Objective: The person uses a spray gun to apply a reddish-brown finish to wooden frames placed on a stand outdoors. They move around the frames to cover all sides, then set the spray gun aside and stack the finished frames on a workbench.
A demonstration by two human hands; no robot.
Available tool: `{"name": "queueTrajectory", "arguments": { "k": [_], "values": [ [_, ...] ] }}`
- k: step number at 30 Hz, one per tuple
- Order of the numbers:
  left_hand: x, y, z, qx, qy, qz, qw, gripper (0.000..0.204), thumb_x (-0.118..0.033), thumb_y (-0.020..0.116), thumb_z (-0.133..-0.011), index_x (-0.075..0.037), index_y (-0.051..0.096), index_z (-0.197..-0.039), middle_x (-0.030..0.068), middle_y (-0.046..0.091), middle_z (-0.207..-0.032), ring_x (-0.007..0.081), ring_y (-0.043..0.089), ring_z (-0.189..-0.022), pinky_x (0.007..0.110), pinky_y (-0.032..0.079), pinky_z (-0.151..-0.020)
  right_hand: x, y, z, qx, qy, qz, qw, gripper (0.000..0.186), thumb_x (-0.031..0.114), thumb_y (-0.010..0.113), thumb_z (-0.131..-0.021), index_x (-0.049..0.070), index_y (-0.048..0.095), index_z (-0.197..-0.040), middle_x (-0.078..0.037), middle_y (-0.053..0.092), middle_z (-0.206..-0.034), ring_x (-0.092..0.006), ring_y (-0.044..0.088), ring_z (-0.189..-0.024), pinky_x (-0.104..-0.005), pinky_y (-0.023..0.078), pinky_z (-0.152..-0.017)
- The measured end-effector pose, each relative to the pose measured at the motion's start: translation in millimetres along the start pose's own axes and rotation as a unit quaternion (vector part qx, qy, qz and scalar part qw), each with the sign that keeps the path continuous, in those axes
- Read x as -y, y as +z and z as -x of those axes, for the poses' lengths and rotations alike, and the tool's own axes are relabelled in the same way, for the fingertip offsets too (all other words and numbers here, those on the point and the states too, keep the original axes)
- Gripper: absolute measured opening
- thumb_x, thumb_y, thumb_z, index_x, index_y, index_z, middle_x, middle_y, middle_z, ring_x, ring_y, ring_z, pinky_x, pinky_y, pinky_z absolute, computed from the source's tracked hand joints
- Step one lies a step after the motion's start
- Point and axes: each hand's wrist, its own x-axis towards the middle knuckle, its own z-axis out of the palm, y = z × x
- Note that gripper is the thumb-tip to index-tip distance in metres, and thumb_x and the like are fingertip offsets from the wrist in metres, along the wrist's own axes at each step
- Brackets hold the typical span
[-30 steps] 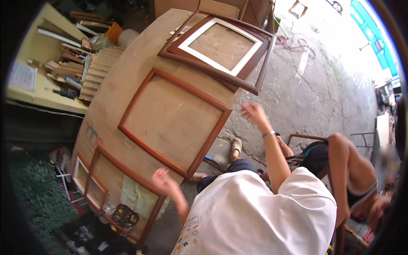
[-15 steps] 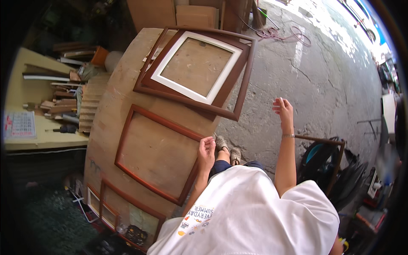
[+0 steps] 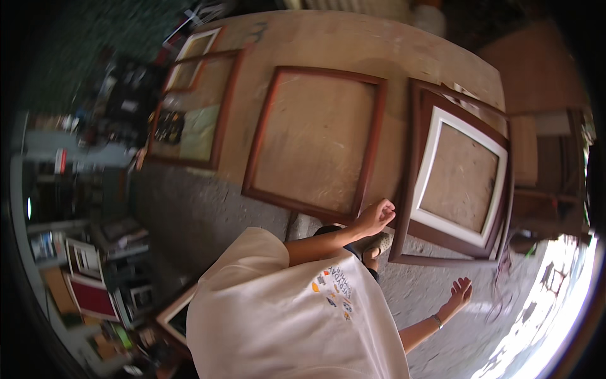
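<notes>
My left hand [image 3: 375, 216] is over the near edge of the wooden table [image 3: 394, 44], its fingers curled in and nothing seen in them. It is between an empty reddish-brown picture frame [image 3: 254, 158] and a stack of frames at the right. In that stack a white inner frame [image 3: 427, 167] lies on a dark brown frame [image 3: 434, 104], with a larger brown frame [image 3: 413, 126] around them. My right hand [image 3: 459, 294], a band at its wrist, hangs in the air over the floor, fingers apart and holding nothing.
A brown frame [image 3: 228, 114] and a smaller white-edged frame [image 3: 196, 47] are at the table's left end. Brown boards [image 3: 536, 69] stand beyond its right end. Shelves with framed pieces [image 3: 91, 297] are at the lower left. A cord [image 3: 499, 294] lies on the concrete floor [image 3: 423, 287].
The whole view has swung round, so the table now spans the top and the frame stack sits at the right. Both hands remain without anything in them; the frames lie as before.
</notes>
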Motion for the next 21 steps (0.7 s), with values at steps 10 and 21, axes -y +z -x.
{"name": "queueTrajectory", "arguments": {
  "k": [10, 21],
  "values": [
    [16.6, 45.9, 75.4, -0.291, -0.005, 0.078, 0.953, 0.023, -0.019, 0.064, -0.098, -0.003, 0.060, -0.112, 0.0082, 0.066, -0.100, 0.0165, 0.066, -0.081, 0.029, 0.053, -0.070, 115.8, 57.5, -135.9, 0.281, -0.265, 0.058, 0.921, 0.040, 0.036, 0.055, -0.102, 0.000, 0.065, -0.117, -0.010, 0.069, -0.097, -0.0153, 0.065, -0.082, -0.0294, 0.052, -0.073],
    [18.9, -35.4, 139.0, -0.490, -0.023, 0.022, 0.871, 0.022, -0.017, 0.062, -0.098, -0.001, 0.060, -0.112, 0.0086, 0.066, -0.098, 0.0157, 0.065, -0.080, 0.027, 0.053, -0.071, 171.6, 127.3, -40.6, 0.394, -0.285, -0.001, 0.874, 0.029, 0.022, 0.055, -0.103, 0.001, 0.060, -0.123, -0.008, 0.069, -0.098, -0.0122, 0.066, -0.085, -0.0260, 0.052, -0.073]
  ]
}}
